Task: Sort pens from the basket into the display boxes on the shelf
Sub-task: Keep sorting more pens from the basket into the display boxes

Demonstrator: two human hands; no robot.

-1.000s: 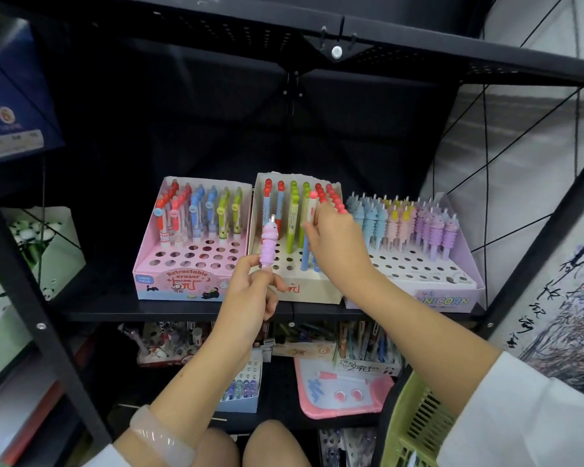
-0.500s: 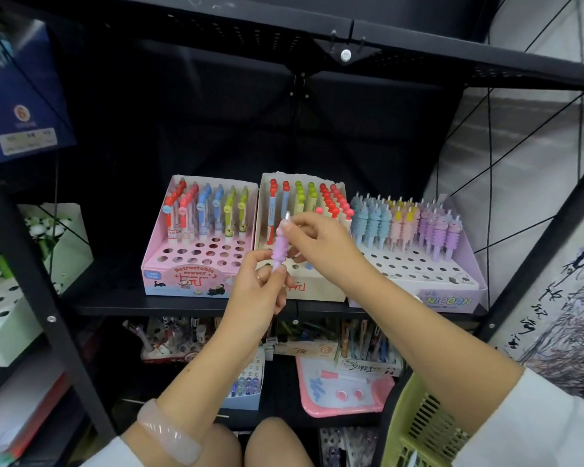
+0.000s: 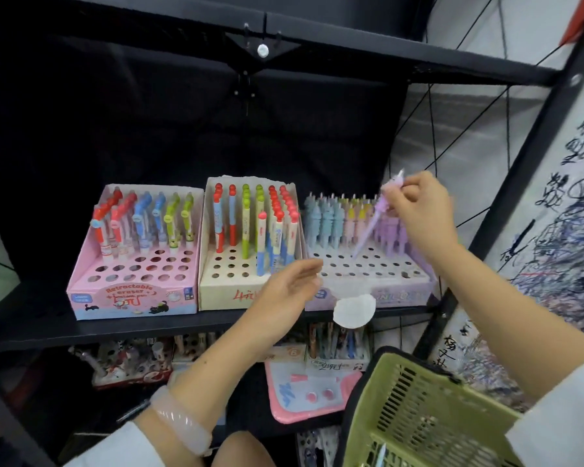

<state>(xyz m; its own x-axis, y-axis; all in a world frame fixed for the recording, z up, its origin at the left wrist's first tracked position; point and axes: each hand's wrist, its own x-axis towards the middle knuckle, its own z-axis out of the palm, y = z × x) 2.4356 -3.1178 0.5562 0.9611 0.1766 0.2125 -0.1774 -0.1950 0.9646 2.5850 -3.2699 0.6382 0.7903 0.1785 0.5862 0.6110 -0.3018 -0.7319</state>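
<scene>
Purple pen (image 3: 376, 215), pinched in right hand (image 3: 422, 214) at two o'clock, tilts tip-down toward matching box (image 3: 368, 274) holes; left hand (image 3: 284, 291) hovers with fingers relaxed, holding nothing.

Two bare forearms are seen reaching from the bottom edge toward a black metal shelf (image 3: 182, 326). A pale pink, translucent bangle (image 3: 179, 420) is worn around the left wrist, well below the shelf's front edge. White sleeve fabric is glimpsed just beneath the bangle, at the bottom left corner. A loose white sleeve (image 3: 563, 423) is worn on the right arm, ending below the elbow, to the lower right of the shelf. Bare knees (image 3: 241, 449) are visible beneath the shelf.
</scene>
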